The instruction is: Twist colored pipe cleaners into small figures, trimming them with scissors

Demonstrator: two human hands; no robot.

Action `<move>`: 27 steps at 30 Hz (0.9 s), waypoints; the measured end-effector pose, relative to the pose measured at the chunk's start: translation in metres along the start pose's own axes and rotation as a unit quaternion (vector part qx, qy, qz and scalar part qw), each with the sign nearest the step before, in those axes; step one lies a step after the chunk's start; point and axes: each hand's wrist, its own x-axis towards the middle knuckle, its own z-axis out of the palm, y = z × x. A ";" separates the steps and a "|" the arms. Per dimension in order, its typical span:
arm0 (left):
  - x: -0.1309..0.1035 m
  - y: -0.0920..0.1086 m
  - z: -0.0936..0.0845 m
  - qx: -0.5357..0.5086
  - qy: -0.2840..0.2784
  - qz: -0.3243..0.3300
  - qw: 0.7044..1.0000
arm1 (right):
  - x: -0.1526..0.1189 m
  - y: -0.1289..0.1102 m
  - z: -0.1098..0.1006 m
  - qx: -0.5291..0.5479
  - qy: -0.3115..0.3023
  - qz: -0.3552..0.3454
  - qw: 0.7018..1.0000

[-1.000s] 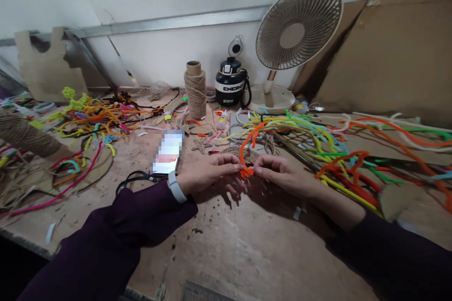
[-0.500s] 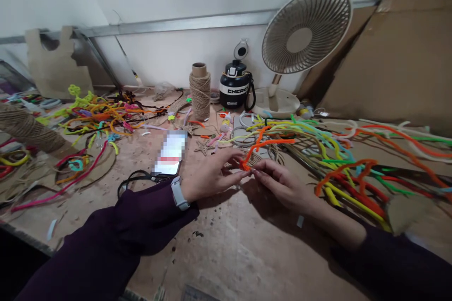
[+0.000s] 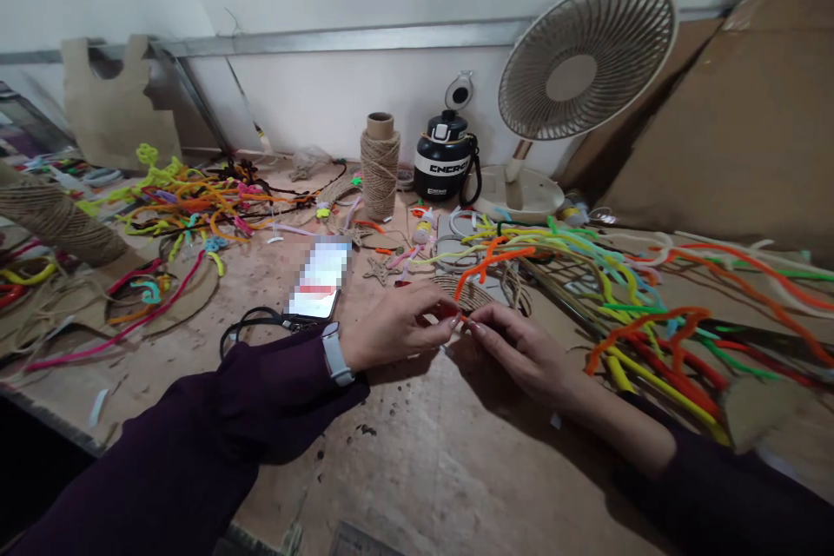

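Note:
An orange pipe cleaner runs up and to the right from between my fingertips, bent near its top. My left hand, with a pale watch at the wrist, pinches its lower part between thumb and forefinger. My right hand meets it there, thumb and finger closed on the same pipe cleaner. The exact spot where the fingertips grip is small and partly hidden. Just behind the hands lies a coiled twine piece.
A phone lies left of my hands. Behind stand a twine spool, a dark bottle and a fan. Loose pipe cleaners spread at the right, and a tangled colourful heap sits at the left.
The view has shifted slightly, so the background sits further right. Between my fingers the orange pipe cleaner has turned a little, and less of its lower end shows.

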 end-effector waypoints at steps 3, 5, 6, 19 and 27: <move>0.000 0.000 0.000 -0.034 0.015 -0.044 0.998 | 0.000 0.000 0.000 -0.032 -0.006 -0.021 0.999; 0.001 0.000 -0.001 -0.063 0.017 -0.062 0.996 | -0.001 0.001 0.000 -0.043 -0.002 -0.028 0.999; 0.001 0.000 -0.001 -0.084 0.020 -0.067 0.994 | -0.001 0.002 0.001 -0.041 0.000 -0.027 0.999; 0.002 -0.009 0.012 -0.381 -0.037 -0.168 0.908 | -0.002 0.007 0.003 0.130 -0.002 0.069 0.989; 0.003 -0.004 0.004 -0.386 -0.063 -0.219 0.894 | 0.001 -0.001 -0.001 -0.003 0.020 -0.011 1.000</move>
